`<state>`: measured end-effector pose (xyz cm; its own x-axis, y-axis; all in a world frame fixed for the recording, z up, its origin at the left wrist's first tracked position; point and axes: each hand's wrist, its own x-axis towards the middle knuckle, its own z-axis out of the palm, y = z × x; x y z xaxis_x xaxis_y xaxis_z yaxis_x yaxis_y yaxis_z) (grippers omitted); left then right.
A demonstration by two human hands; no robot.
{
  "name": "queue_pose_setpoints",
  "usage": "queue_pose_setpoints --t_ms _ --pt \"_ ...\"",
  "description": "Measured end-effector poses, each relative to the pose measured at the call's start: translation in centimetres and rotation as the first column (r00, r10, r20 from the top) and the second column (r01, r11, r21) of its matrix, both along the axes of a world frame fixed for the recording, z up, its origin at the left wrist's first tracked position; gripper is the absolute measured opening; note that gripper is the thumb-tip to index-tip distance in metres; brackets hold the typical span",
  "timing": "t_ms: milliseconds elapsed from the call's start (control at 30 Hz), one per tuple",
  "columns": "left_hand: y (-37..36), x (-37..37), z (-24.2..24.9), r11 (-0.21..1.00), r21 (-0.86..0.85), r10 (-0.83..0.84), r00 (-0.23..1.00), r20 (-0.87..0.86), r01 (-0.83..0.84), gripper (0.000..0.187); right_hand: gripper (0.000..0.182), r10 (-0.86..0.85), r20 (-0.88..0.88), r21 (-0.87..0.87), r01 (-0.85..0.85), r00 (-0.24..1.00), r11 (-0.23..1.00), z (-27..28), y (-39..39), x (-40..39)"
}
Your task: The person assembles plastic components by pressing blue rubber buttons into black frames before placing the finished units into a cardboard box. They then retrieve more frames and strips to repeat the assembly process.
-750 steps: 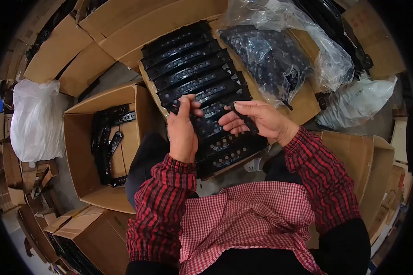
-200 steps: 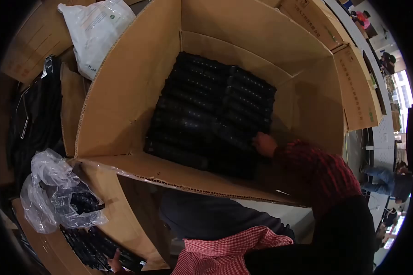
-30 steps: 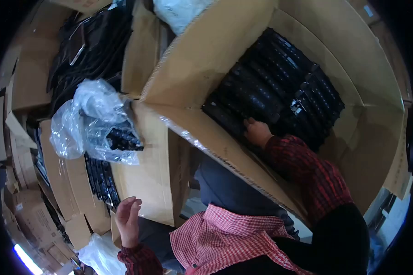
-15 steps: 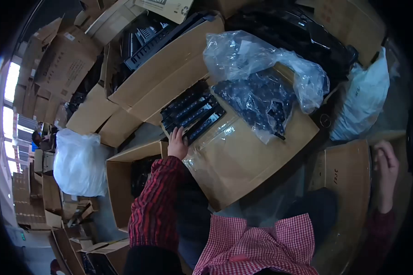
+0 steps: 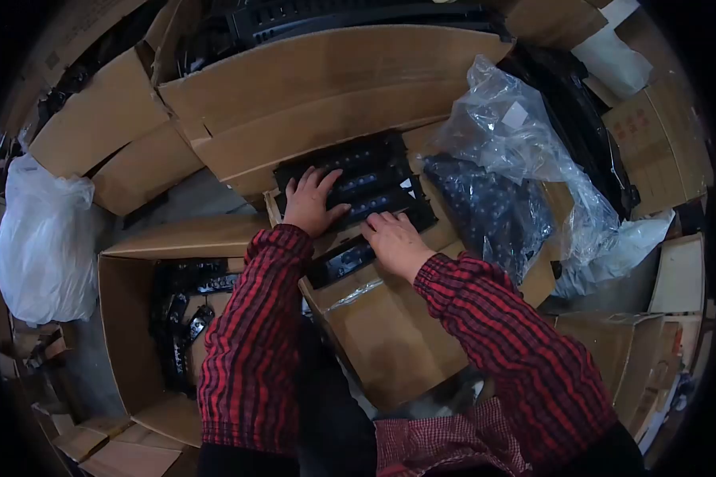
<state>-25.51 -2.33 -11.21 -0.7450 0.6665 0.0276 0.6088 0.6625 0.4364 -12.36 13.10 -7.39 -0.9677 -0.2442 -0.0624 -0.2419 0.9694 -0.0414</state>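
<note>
Several long black plastic strips (image 5: 366,184) with rows of small round marks lie side by side on a cardboard box (image 5: 390,334). My left hand (image 5: 312,203) rests on their left ends, fingers spread. My right hand (image 5: 396,243) touches the near edge of one strip, its fingers stretched over the black surface; neither hand lifts anything. Below the hands, another black strip (image 5: 340,262) lies at the box's near left edge. To the right, a clear plastic bag (image 5: 493,211) covers more dark dotted parts.
An open carton (image 5: 123,334) at left holds black parts (image 5: 181,322). A white plastic bag (image 5: 44,246) stands beyond it. A large carton (image 5: 334,79) with black plastic pieces (image 5: 358,14) rises behind the strips. More cartons (image 5: 648,147) and black pieces (image 5: 569,103) are at right.
My right hand has come from the far right to the black strips. My left hand has moved further onto them, fingers spreading. The view has turned and come closer.
</note>
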Motion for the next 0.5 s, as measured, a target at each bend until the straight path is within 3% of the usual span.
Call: queue_pose_setpoints --t_ms 67,167,200,233,300,500 --pt "0.1 1.0 0.1 0.998 0.058 0.008 0.985 -0.171 0.002 0.067 0.024 -0.006 0.037 0.008 0.006 0.999 1.000 -0.6 0.2 1.2" --pt "0.5 3.2 1.0 0.999 0.040 0.000 0.994 -0.109 0.004 0.072 0.020 0.003 -0.043 -0.047 -0.005 0.999 0.999 -0.9 0.7 4.0" --pt "0.6 3.9 0.7 0.999 0.050 -0.008 0.976 -0.217 0.019 0.077 0.019 0.037 -0.021 -0.016 -0.038 0.999 0.999 -0.4 0.8 4.9" --pt "0.7 4.6 0.5 0.998 0.048 -0.025 0.975 -0.220 0.036 0.077 0.019 0.069 0.004 0.017 -0.069 0.998 0.997 0.3 1.0 5.8" --pt "1.0 5.9 0.6 0.994 0.066 0.091 0.996 0.009 -0.091 0.078 0.016 0.102 -0.046 0.015 -0.101 0.994 0.995 2.2 1.8 7.5" --pt "1.5 11.2 0.9 0.993 0.032 0.117 0.993 -0.033 -0.116 0.070 0.014 0.102 0.001 0.031 -0.102 0.995 0.994 10.3 4.7 13.3"
